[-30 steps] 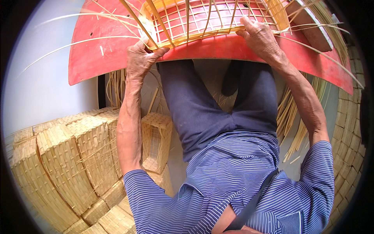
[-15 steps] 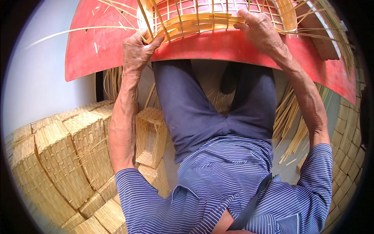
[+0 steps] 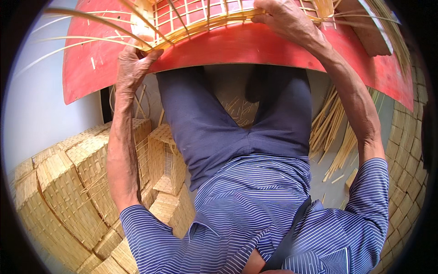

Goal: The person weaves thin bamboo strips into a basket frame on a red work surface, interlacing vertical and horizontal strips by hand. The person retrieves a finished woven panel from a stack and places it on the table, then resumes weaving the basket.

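A half-woven bamboo basket (image 3: 199,31) with an open lattice base lies at the top of the view, partly cut off by its edge. Its upright stakes stick up and outward. My left hand (image 3: 131,68) pinches the near left corner of the weave between thumb and fingers, where several long strips (image 3: 98,39) fan out to the left. Along the near side, my right hand (image 3: 292,22) grips the woven rim with thumb below and fingers above. Bright yellow weaver strips (image 3: 216,22) run between the two hands.
A red board (image 3: 219,50) carries the basket, with a wooden block (image 3: 372,34) on its right. Stacked woven baskets (image 3: 68,182) stand at the lower left. Loose bamboo strips (image 3: 340,137) lie on the floor at the right, near a wall of woven pieces (image 3: 406,182).
Both hands and the whole view have shifted somewhat; the left hand is farther left at the corner. The stakes there lean more to the left, and the yellow strips lie closer to the base.
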Motion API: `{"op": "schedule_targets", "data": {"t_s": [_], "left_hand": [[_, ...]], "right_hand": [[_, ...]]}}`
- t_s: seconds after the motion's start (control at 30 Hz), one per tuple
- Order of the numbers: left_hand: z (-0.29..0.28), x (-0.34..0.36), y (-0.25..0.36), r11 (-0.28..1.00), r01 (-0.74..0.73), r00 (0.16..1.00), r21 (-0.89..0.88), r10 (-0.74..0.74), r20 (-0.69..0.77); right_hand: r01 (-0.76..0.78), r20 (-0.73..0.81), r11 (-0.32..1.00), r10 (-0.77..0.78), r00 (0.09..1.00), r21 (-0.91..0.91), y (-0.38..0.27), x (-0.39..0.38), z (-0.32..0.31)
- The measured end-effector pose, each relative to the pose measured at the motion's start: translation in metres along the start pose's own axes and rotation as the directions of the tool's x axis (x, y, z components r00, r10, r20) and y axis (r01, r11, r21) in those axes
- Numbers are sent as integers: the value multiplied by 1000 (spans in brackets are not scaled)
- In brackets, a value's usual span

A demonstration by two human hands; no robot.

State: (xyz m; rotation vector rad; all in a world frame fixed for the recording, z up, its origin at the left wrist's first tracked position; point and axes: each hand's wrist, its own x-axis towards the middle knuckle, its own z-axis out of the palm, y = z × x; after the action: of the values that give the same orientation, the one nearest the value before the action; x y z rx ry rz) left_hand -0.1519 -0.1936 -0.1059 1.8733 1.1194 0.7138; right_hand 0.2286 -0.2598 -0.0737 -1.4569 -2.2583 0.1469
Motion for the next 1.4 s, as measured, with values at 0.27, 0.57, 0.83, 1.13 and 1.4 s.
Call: {"op": "schedule_targets", "data": {"t_s": [0.27,0.57,0.83,1.13,1.4], "left_hand": [[12,11,17,963,28,998,268,-12,-60],[14,12,19,923,-31,995,382,65,-77],[36,10,8,883,-83,924,463,241,-296],[32,16,2,924,-113,948,364,210,-239],[30,18,-1,937,14,965,349,78,-249]], "right_hand": [[59,-87,996,-52,995,72,10,-1,5],[-9,80,994,1,997,106,20,-1,11],[-59,76,990,69,995,-126,10,2,3],[-95,85,993,89,992,71,9,4,-2],[-81,52,993,86,995,-91,2,1,-2]]}}
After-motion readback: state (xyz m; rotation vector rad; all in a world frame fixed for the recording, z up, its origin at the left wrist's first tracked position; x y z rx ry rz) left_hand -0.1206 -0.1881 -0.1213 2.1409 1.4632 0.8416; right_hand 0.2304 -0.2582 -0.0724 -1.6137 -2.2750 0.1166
